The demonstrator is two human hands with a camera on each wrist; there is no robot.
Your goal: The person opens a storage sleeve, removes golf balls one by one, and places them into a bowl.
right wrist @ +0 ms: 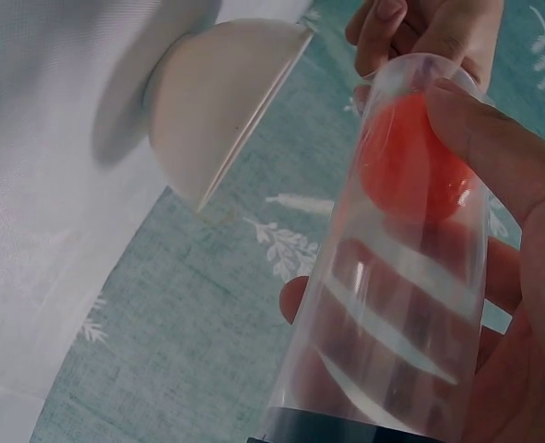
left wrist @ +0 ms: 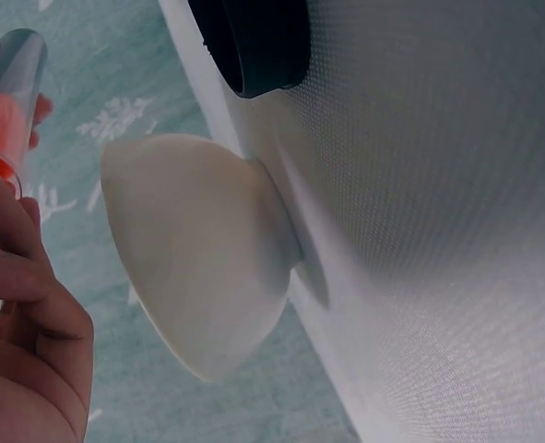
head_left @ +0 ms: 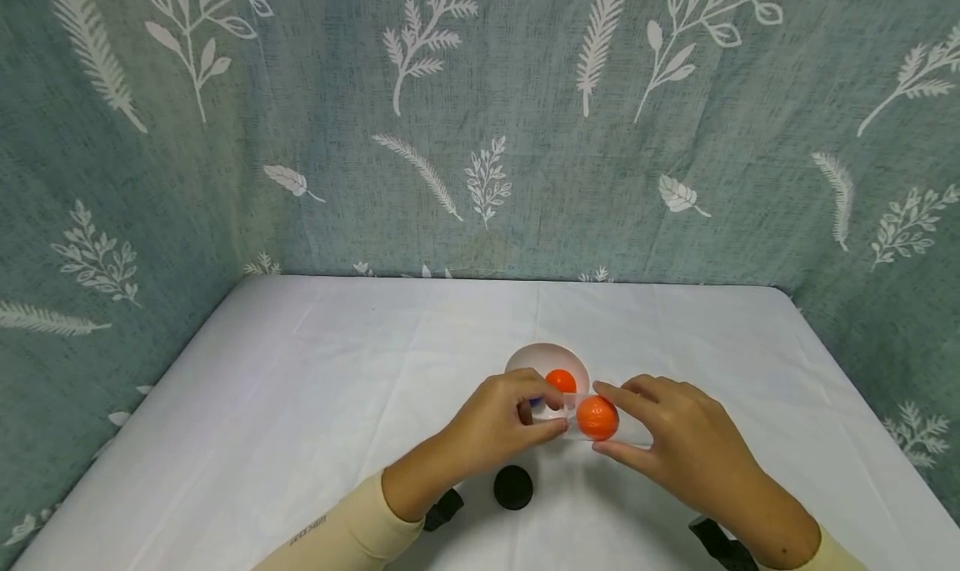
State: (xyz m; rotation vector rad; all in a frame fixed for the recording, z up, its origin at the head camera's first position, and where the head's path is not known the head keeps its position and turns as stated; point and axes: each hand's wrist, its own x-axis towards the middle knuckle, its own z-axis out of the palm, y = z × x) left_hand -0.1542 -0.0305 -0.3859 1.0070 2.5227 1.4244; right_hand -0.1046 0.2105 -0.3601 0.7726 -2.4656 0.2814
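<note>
I see a clear tube [head_left: 581, 417] held level just above the bench [head_left: 300, 438], approx at 6 o'clock of the white bowl [head_left: 525, 358], both hands on it. An orange ball [head_left: 597, 418] sits inside the tube near its right end — in the right wrist view the ball [right wrist: 410, 166] shows thru the clear wall [right wrist: 392, 323], w/ a dark band at the tube's lower end. Right hand [head_left: 686, 446] grasps the tube, thumb and fingers [right wrist: 493, 138] wrapped round the ball's section. Left hand [head_left: 498, 425] pinches the other end, fingers [left wrist: 14, 268] curled on it; the tube's rim [left wrist: 14, 74] shows orange in the left wrist view. A 2nd orange ball [head_left: 561, 380] lies in the bowl, at 12 o'clock of the tube. Something small and blue [head_left: 535, 402] peeks out by the left fingers — can't tell what it is. A black cap [head_left: 513, 487] rests on the bench at 6 o'clock of the left hand, apart from the tube.
</note>
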